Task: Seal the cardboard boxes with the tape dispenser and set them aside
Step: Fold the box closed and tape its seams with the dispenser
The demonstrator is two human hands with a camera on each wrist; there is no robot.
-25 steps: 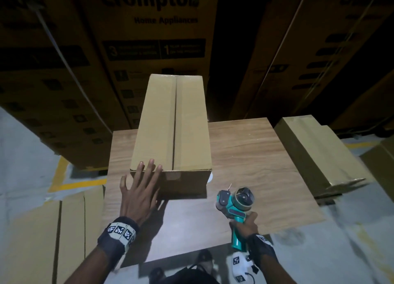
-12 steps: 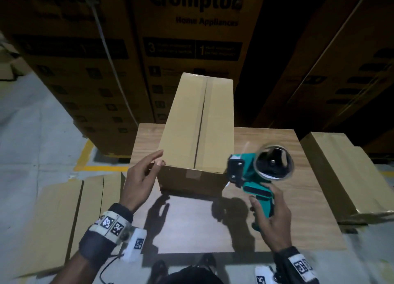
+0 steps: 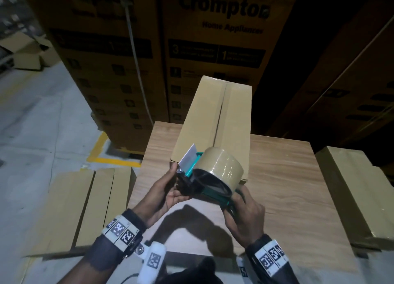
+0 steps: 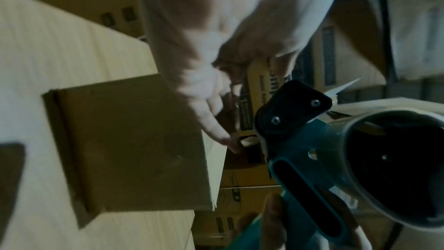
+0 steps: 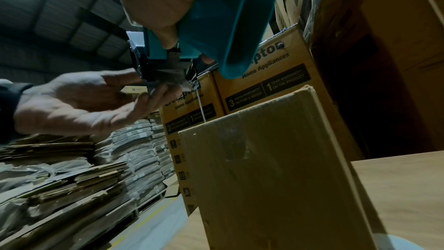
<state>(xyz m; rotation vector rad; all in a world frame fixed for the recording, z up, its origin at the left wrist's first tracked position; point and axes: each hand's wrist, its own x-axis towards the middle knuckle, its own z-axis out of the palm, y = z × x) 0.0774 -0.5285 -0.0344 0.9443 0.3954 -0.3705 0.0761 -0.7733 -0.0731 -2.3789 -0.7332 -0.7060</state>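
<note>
Above the table (image 3: 277, 177), tape dispenser (image 3: 211, 177) held at the near end of the cardboard box (image 3: 213, 121); box long axis runs away from the person, top seam untaped. Right hand (image 3: 245, 217) wraps the teal handle; left hand (image 3: 168, 196) pinches at the black head. Stacked cartons (image 3: 223, 38) behind read "Crompton Home Appliances"; right wrist view alone resolves "3 years warranty".

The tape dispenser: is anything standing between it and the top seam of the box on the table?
Nothing visible does. The tape dispenser, held by the right hand with the left hand at its front end, hangs just before the box; the seam lies bare.
</note>
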